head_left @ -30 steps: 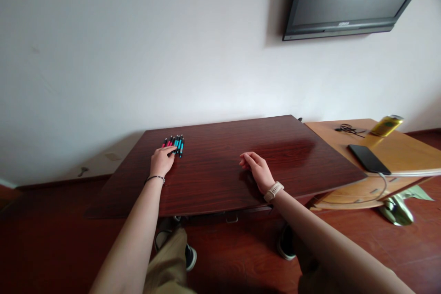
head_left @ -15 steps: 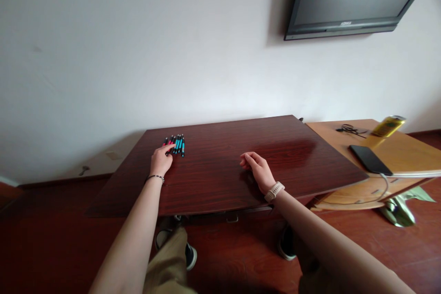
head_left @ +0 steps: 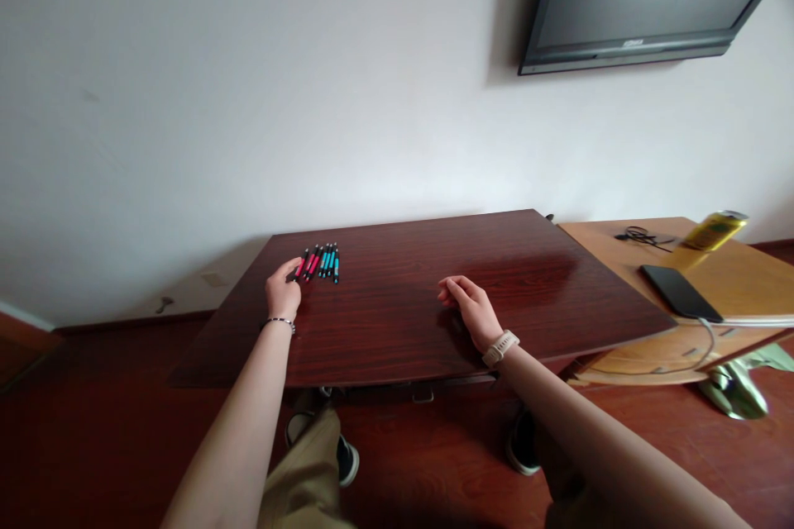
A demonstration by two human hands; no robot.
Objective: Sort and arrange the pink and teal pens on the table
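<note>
Fingers [head_left: 291, 268] of the left hand [head_left: 282, 291] curl loosely against the leftmost of a row of pens [head_left: 320, 262] at ten o'clock on the dark counter [head_left: 397, 322], gripping nothing. Right hand [head_left: 475, 311] rests half-curled, empty. Pens look light, stiff, slick, prone to rolling; pinch mid-barrel. A phone [head_left: 681, 293] and can [head_left: 713, 230] sit well apart at three o'clock.

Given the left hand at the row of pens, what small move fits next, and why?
Probably pinch the nearest pink pen with the left hand: its fingers already touch that end of the pens, while the right hand rests apart on the desk.
</note>
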